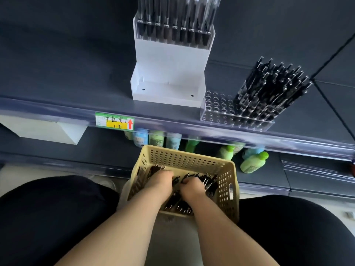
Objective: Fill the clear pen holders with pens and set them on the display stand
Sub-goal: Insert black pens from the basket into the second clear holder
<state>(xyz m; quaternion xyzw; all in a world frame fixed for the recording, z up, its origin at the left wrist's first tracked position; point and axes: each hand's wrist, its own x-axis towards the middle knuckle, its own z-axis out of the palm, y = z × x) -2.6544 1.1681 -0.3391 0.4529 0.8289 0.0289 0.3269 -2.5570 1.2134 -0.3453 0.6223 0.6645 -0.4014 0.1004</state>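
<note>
— While the left grip [160,181] and the right grip [192,187] are both down in the basket [228,181], which way does the clear pen holder [217,104] lie from them?

— Up and to the right. It sits on the shelf [76,93] above the basket, just beside the white display stand [169,60]. The right grip is the nearer one.

— And the loose pens [208,181]?

— They lie flat in a heap, with their long axes mostly running away from the person along the basket. The holder's holes open upward, and the bare ones are at its left end. Its right part is already packed with standing pens [269,87]. I'd judge that whatever comes out must be tipped upright before it goes in.

— What are the grips holding?

— The right grip's fingers curl round a few pens, thumb on top. The left grip's fingertips are buried among the pens, and I cannot tell whether it holds any.

— Anything else hard to read?

— The forearms cover the basket's near wall and much of the heap. The stand's upper tier carries a row of pens, but the frame edge cuts off their tops. The bare holes are probably too blurred to count.
</note>
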